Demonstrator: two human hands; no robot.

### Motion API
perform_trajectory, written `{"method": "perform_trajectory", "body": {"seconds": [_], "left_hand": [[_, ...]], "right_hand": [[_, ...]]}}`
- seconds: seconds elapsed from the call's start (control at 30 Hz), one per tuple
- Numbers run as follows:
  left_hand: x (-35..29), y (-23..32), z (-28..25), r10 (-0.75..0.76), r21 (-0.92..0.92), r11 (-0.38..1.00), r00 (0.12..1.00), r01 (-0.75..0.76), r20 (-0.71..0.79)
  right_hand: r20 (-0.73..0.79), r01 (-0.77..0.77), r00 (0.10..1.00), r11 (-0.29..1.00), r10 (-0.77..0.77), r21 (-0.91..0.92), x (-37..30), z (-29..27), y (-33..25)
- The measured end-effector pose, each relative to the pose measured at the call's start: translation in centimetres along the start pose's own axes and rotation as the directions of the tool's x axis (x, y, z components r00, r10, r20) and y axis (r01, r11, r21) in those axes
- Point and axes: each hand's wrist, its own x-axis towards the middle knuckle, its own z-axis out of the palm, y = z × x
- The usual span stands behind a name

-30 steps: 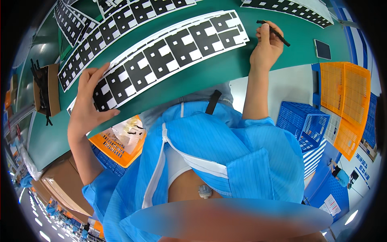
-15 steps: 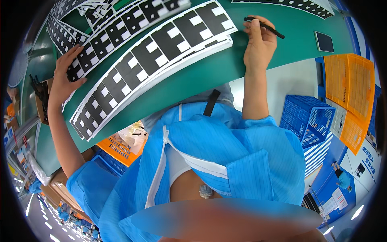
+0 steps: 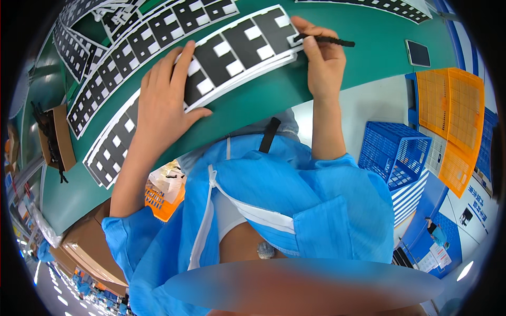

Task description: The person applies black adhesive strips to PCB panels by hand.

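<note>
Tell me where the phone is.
In the head view, the phone lies on the green table, right of the right hand, just above the orange crate.

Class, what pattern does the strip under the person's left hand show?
The strip shows black, blocky shapes against white, seen best in the head view.

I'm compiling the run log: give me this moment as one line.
left hand: spread on patterned sheets; right hand: holds black strip at sheets' right end; phone: on green table
</note>
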Motion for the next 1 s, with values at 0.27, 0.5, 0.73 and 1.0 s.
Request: {"method": "perform_trajectory", "body": {"seconds": [0.27, 0.5, 0.73, 1.0], "left_hand": [[-1.5, 0.5, -1.1, -0.022, 0.026, 0.999, 1.0, 0.021, 0.022], [2.3, 4.6, 0.3, 0.228, -0.068, 0.97, 0.969, -0.235, -0.096], [3.3, 4.2, 3.2, 0.309, -0.057, 0.946, 0.941, -0.319, -0.14], [2.7, 6.6, 6.2, 0.188, 0.251, 0.962, 0.932, -0.11, -0.311]], "right_hand": [[-0.05, 0.107, 0.992, 0.991, -0.112, -0.084, -0.9, -0.8, -1.5], [0.007, -0.117, 0.993, 0.986, 0.117, 0.116, 0.1, 0.5, -3.3], [0.057, -0.121, 0.991, 0.991, 0.118, 0.048, -0.2, 1.4, -3.2], [0.154, -0.043, 0.982, 0.919, 0.111, -0.392, 2.1, 2.7, -3.8]]}}
